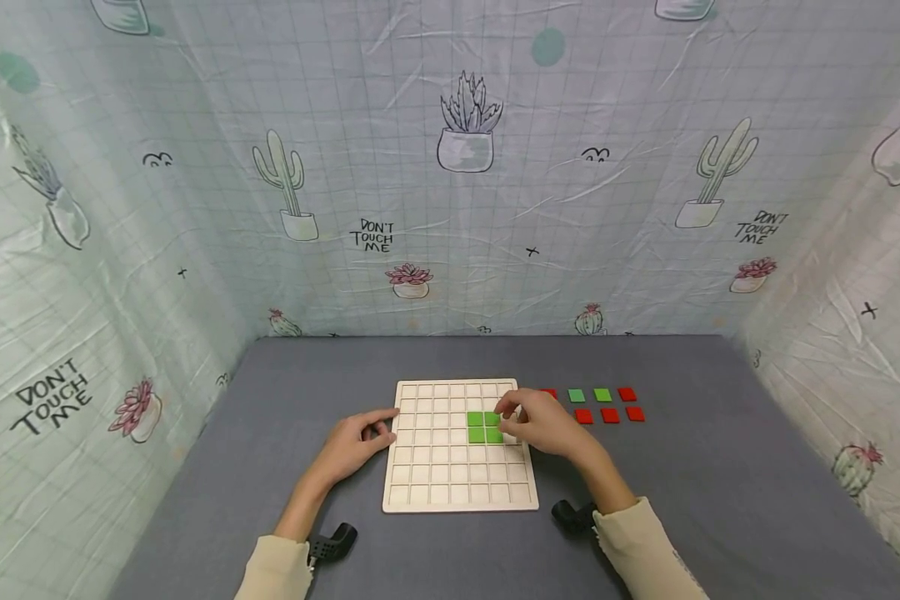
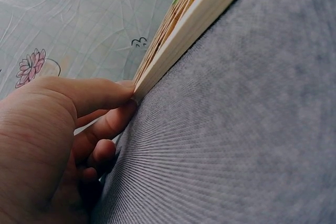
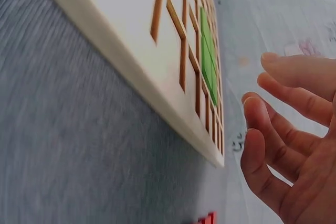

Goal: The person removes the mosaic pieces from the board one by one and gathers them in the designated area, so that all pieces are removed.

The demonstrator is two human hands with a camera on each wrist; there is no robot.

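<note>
A pale wooden grid board (image 1: pixel 435 493) lies on the grey table, with a block of square green tiles (image 1: pixel 476 419) set in its cells right of the middle. My left hand (image 1: pixel 352 446) touches the board's left edge with thumb and index fingertips; the left wrist view shows them against the rim. Over the board's right side hovers my right hand (image 1: pixel 543 421), thumb and index tips apart beside the green tiles. In the right wrist view, that hand's fingers (image 3: pixel 257 111) are loosely bent, with nothing seen between them. The right hand partly hides the nearby cells.
Right of the board lie several loose red tiles (image 1: pixel 610 415) and two green tiles (image 1: pixel 603 394) in two rows. One red tile (image 1: pixel 548 392) is partly behind the right hand. A patterned cloth (image 1: pixel 495 200) hangs behind the table and at both sides.
</note>
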